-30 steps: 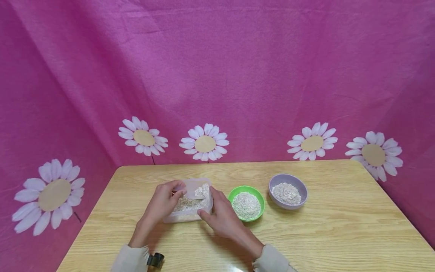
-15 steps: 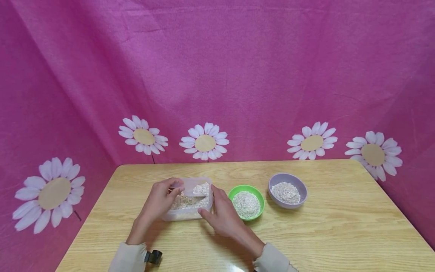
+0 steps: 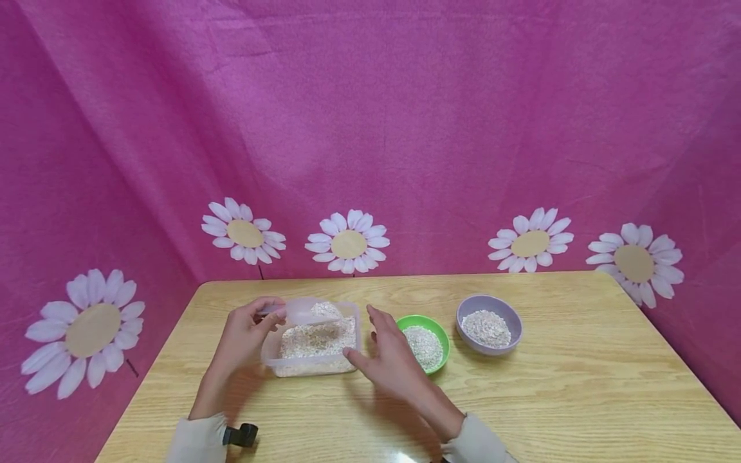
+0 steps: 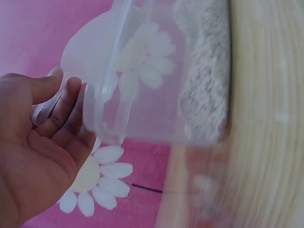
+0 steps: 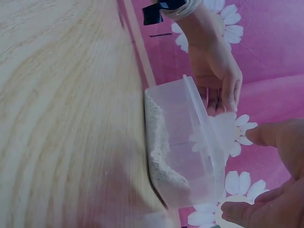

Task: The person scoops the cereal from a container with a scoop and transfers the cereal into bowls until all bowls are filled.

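My left hand [image 3: 242,334] pinches the handle of a clear plastic scoop [image 3: 298,311] between thumb and fingers. A small heap of pale flakes, like rolled oats [image 3: 325,311], lies in the scoop, which is over the back part of a translucent rectangular container [image 3: 312,369]. More flakes [image 3: 318,339] cover the container's floor; its side wall shows them low down in the right wrist view. Beside the container's right end is my right hand [image 3: 393,363], thumb and fingers spread apart and holding nothing. It partly covers a green bowl [image 3: 444,339] of similar flakes.
A purple bowl [image 3: 517,321] with flakes stands right of the green one, slightly farther back. Everything rests on a wooden table [image 3: 579,360], and a pink curtain [image 3: 405,128] with daisies hangs behind it. A black strap device [image 3: 242,435] sits at my left cuff.
My left hand has drawn the loaded scoop leftward and raised it. My right hand has let go of the container's right end, and the container has shifted slightly left.
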### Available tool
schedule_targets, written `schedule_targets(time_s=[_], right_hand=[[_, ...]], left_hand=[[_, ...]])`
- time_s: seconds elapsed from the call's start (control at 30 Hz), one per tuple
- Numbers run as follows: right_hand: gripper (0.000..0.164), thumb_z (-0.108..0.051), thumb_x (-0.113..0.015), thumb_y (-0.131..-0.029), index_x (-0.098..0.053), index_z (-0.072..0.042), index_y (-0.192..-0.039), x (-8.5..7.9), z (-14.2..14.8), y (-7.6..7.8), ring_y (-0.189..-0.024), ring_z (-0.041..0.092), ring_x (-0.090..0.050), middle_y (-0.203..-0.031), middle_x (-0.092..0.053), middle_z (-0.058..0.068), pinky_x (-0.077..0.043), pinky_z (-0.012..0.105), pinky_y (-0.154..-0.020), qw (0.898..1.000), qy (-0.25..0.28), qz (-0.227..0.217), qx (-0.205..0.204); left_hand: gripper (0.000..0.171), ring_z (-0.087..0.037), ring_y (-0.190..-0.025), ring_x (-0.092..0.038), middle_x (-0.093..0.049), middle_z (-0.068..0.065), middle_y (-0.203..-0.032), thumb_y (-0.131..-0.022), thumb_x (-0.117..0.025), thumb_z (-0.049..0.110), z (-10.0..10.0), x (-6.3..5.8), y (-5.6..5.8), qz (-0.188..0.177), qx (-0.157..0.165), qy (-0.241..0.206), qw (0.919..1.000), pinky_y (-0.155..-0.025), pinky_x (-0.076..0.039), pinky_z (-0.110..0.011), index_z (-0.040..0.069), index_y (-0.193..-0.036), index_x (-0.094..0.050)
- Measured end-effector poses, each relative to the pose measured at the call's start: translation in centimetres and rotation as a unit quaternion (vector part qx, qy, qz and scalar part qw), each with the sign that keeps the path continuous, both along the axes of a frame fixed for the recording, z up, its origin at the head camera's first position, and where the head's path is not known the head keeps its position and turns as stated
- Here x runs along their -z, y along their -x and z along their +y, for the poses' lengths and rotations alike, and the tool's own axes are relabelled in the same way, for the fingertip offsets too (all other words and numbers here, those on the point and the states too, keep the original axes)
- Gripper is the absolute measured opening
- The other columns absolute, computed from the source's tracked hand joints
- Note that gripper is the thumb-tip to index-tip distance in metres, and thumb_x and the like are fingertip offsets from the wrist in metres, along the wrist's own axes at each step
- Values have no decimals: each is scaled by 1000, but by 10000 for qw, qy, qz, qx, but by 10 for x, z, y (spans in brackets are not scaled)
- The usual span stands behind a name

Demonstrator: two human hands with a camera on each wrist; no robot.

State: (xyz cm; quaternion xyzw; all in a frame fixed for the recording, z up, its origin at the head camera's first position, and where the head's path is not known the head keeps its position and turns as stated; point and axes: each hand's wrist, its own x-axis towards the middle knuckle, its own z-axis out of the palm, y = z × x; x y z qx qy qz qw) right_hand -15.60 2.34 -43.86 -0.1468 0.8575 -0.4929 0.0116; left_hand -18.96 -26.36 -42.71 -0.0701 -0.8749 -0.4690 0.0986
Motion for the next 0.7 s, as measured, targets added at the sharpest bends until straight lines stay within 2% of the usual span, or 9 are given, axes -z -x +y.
schedule_targets(time_s=[0.13,0.33,0.57,0.7], right_hand=[[88,-28,-81,-96,-34,3,-164,-3,3,1,-137,46,-60,-164,-43,23,-53,52,-113,9999,161,41,43],[87,-26,-82,-95,-36,3,-163,-4,10,3,-144,45,-54,-164,-44,22,-52,51,-114,9996,271,91,86],[84,-29,-83,-95,-40,1,-161,-7,30,-1,-129,42,-66,-161,-49,20,-56,52,-109,9990,-107,233,363],[84,-28,-82,-95,-40,0,-162,-8,49,-2,-129,40,-66,-162,-48,19,-54,53,-111,9981,-248,203,526]], left_hand=[[19,-3,-77,-72,-80,-20,-94,-104,-71,10,-7,-2,0,199,47,-187,9996,-73,-62,-27,-3,-117,-74],[17,-2,-76,-71,-78,-24,-93,-104,-69,5,-8,-2,0,316,87,-416,9986,-71,-63,-29,-7,-115,-74],[18,-7,-81,-74,-78,-22,-94,-105,-69,7,12,-2,0,175,215,-538,9982,-75,-63,-25,-5,-118,-74],[18,-7,-82,-73,-78,-19,-95,-105,-69,10,28,-5,0,102,243,-638,9976,-77,-62,-26,-2,-118,-75]])
